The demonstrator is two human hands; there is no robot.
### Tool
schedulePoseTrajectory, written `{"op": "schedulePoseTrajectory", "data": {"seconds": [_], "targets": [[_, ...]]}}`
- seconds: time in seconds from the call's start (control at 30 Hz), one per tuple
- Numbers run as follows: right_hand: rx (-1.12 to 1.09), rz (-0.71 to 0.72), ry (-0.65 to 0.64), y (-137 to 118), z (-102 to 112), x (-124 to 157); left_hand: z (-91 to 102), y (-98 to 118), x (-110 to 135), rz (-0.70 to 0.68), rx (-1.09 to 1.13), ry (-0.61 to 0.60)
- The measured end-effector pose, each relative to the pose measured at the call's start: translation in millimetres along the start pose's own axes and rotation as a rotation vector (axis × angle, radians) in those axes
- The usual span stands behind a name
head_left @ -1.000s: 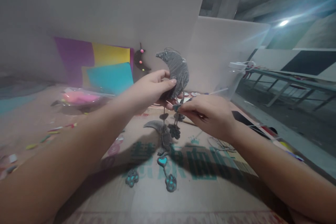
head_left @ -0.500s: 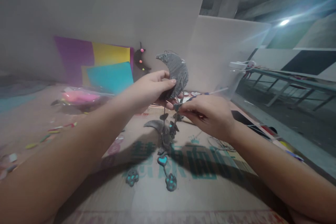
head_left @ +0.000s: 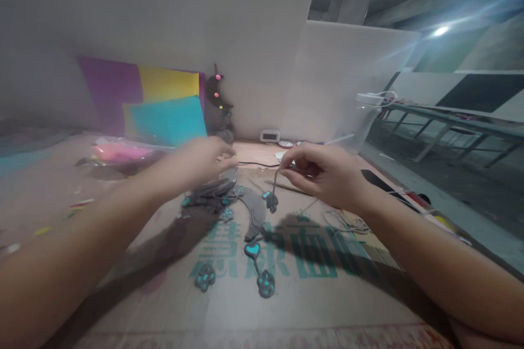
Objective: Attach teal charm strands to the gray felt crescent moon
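My left hand point(head_left: 204, 161) is low over the cardboard sheet point(head_left: 311, 305), blurred by motion, with its fingers on the grey yarn-wrapped moon ornament point(head_left: 215, 188) that now lies flat. My right hand point(head_left: 323, 172) is pinched shut on a thin grey string point(head_left: 275, 180) with a small flower charm point(head_left: 271, 202) hanging from it. A second grey crescent point(head_left: 256, 212) lies on the cardboard with a teal heart point(head_left: 252, 250) and teal paw charms point(head_left: 266, 283) strung below it.
Purple, yellow and teal paper sheets point(head_left: 164, 103) lean on the back wall beside a dark moon ornament point(head_left: 216, 95). A clear bag with pink stuff point(head_left: 118, 151) lies at left. A small white clock point(head_left: 270, 135), a black cable and loose cord point(head_left: 344, 223) lie near my right hand.
My left hand has dropped from chest height down to the cardboard, bringing the grey moon ornament down flat. My right hand keeps its pinch on the string.
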State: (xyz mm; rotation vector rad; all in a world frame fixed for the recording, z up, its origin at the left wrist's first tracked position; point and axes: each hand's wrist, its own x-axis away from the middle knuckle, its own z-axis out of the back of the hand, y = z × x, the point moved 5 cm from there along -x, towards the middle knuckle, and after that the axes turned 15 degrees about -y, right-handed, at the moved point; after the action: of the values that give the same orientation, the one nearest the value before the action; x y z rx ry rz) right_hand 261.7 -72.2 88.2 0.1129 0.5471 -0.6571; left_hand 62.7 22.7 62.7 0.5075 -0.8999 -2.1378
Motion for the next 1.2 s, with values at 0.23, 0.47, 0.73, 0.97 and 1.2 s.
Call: {"op": "schedulePoseTrajectory", "data": {"seconds": [0.23, 0.47, 0.73, 0.97, 1.2], "targets": [[-0.091, -0.008, -0.003, 5, -3, 0, -44.5, 40, 3, -0.175, 0.083, -0.212], [-0.118, -0.009, -0.047, 8, -10, 0, -54.0, 15, -7, -0.086, 0.234, -0.097], [-0.161, 0.016, -0.047, 10, -12, 0, -57.5, 7, -6, -0.049, 0.212, -0.079], [-0.135, -0.023, -0.087, 12, -15, 0, -60.0, 13, -3, -0.003, 0.197, -0.125], [-0.099, -0.029, -0.064, 16, -11, 1, -63.0, 17, -3, -0.032, 0.214, -0.193]]}}
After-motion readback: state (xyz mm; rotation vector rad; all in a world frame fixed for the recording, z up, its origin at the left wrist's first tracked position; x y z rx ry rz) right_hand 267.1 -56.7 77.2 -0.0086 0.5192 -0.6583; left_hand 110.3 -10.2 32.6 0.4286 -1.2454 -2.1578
